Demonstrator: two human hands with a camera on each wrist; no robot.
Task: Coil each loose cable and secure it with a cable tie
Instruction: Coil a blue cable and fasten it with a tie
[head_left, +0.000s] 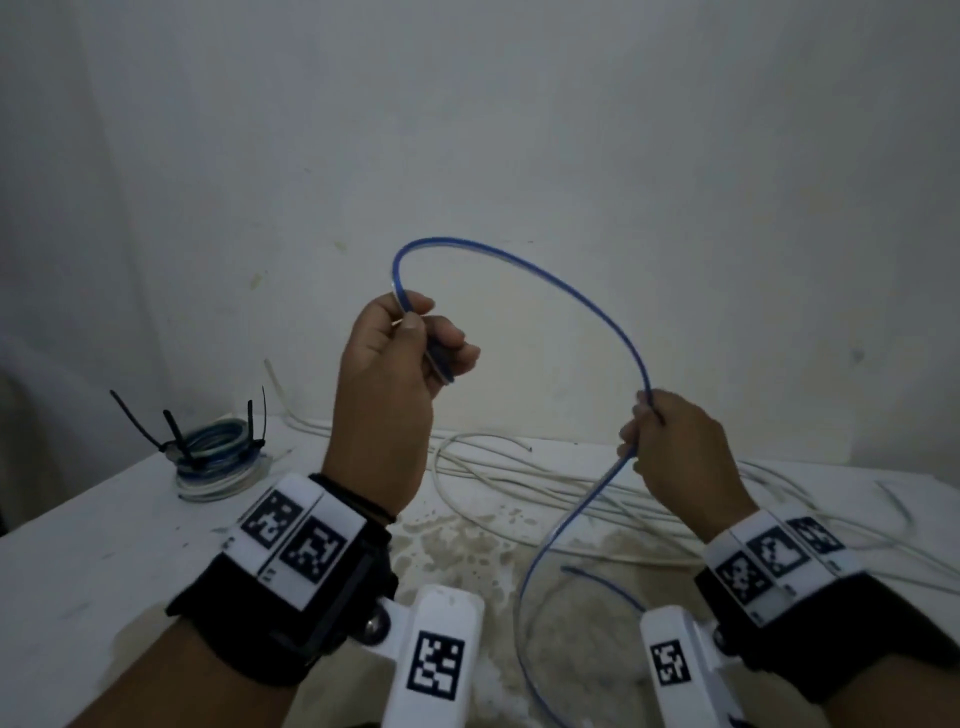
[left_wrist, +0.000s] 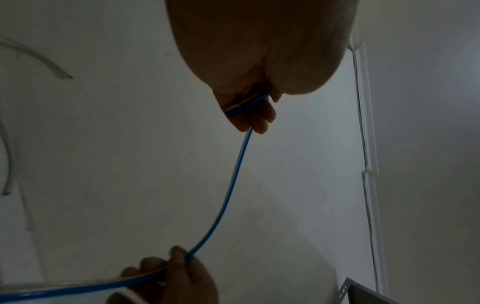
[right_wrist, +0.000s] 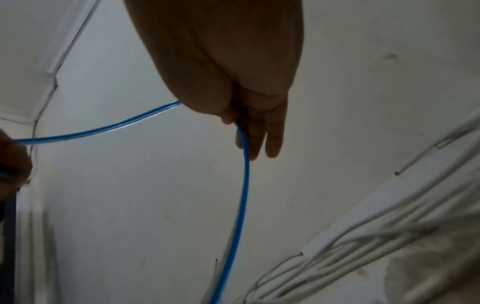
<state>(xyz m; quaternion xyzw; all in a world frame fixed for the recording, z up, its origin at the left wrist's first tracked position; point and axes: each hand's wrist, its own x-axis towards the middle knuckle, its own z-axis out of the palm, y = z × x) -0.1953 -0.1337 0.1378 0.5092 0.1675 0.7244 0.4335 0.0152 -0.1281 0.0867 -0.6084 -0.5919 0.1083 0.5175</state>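
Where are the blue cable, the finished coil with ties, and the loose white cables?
blue cable (head_left: 561, 278), head view, top of its arc between the hands.
finished coil (head_left: 218, 449), head view, its blue top loops.
loose white cables (head_left: 519, 467), head view, strands lying on the table.

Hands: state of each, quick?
Left hand: grips the blue cable.
Right hand: holds the same cable further along.

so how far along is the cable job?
Done: one tied coil at the table's back left. In hand: blue cable, left hand holding one end, right hand feeding an arc. Left: white cables loose on the table.
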